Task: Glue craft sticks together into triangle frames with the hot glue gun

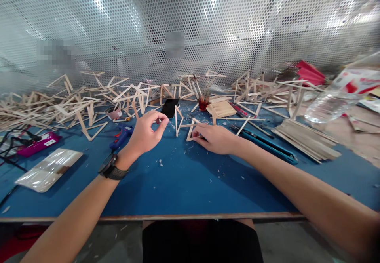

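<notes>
My right hand (214, 137) rests low over the blue table, its fingers closed on a small wooden stick frame (177, 125). The frame has a triangle at each end, joined by a thin crosspiece. To the left, my left hand (147, 131) is raised above the table with thumb and fingertips pinched together. Whitish wisps show by those fingertips; whether they hold anything is too small to tell. A blue glue gun (121, 137) lies just left of the left hand. Behind the frame sits a black phone (170, 107).
Many stick frames (139, 92) are heaped along the perforated metal screen (190, 25). Right of my hand lie a blue cutter (268, 144) and bundled flat sticks (305, 138). A plastic bottle (326, 104) is far right; a purple power strip (40, 143) and plastic-wrapped pack (49, 170) lie left.
</notes>
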